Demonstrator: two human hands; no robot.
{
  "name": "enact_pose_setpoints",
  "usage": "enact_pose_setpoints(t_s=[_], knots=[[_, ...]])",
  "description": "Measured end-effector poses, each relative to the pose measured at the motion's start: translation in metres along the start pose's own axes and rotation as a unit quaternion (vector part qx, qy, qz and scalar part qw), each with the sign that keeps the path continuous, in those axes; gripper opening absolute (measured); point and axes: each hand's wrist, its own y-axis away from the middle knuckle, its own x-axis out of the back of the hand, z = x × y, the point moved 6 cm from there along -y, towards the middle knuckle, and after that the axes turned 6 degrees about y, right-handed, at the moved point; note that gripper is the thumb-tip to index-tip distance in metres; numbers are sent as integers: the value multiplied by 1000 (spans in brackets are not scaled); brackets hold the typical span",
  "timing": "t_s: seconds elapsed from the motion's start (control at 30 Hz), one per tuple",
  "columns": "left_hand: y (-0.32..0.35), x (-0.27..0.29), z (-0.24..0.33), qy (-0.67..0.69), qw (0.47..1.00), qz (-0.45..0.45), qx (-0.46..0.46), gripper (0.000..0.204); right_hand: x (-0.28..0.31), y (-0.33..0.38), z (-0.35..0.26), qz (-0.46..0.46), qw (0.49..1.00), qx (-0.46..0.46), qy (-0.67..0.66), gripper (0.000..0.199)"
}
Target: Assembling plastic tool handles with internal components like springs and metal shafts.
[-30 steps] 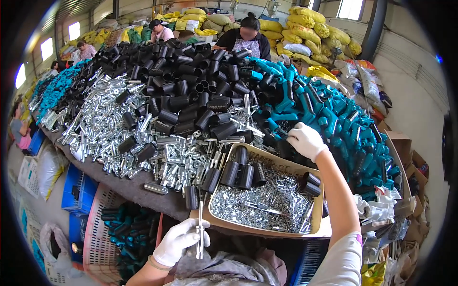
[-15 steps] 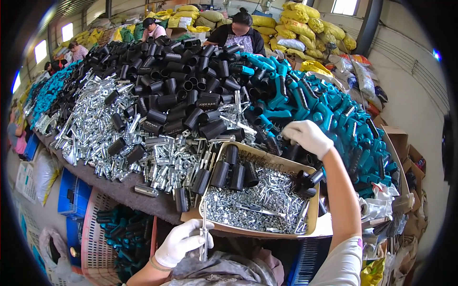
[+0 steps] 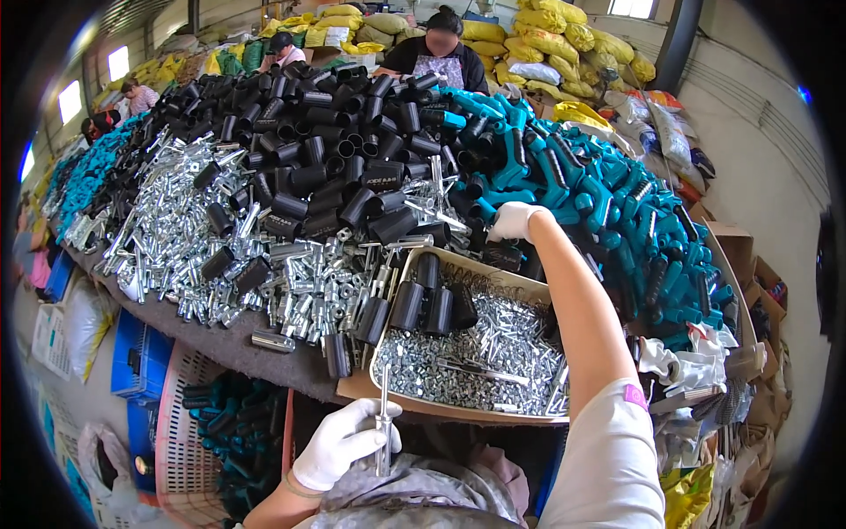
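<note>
In my gloved left hand [image 3: 345, 448], near the front edge of the table, is a slim metal rod with a thicker sleeve [image 3: 384, 434], held upright. The fingers close around its lower part. My right arm stretches forward over the tray, and the gloved right hand [image 3: 514, 221] reaches into the heap where black tubes [image 3: 388, 226] meet teal plastic handles [image 3: 551, 181]. Its fingers are bent down and drawn together; what they grip is hidden. Between my hands stands a shallow cream tray [image 3: 381, 353] of small metal parts [image 3: 423, 370], with several black sleeves [image 3: 439, 311] and a tweezer-like tool [image 3: 483, 370] on top.
Shiny metal cylinders [image 3: 313, 295] are piled left of the tray. Below the table edge stand a pink crate [image 3: 176, 441] of teal handles and a blue bin [image 3: 141, 357]. Cardboard boxes [image 3: 733, 242] are at the right. Across the heap, a person [image 3: 441, 62] works; yellow sacks [image 3: 551, 40] are stacked behind.
My right hand has moved left and farther away, deeper over the heap, with the arm now covering the tray's right side. My left hand still holds the rod upright, almost in place.
</note>
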Motion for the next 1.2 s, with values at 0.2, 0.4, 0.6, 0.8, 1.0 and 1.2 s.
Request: enact_pose_setpoints(t_s=[0.2, 0.4, 0.6, 0.8, 1.0, 1.2], knots=[[1, 1, -4, -5, 1000, -11, -6, 41, -8, 7, 15, 19, 995, 93, 34, 41], [11, 5, 0, -25, 999, 16, 23, 35, 49, 118, -34, 313, 929, 180, -84, 40], [12, -9, -6, -51, 999, 15, 15, 37, 32, 200, -55, 417, 887, 192, -46, 27], [24, -12, -17, -63, 997, 21, 37, 37, -23, 273, -71, 508, 821, 259, -13, 27], [27, -19, -24, -34, 999, 4, 22, 35, -49, 299, -55, 539, 808, 219, -92, 32], [28, -31, -18, -59, 998, -11, 7, 37, -19, 292, 9, 522, 731, 51, -437, 34]])
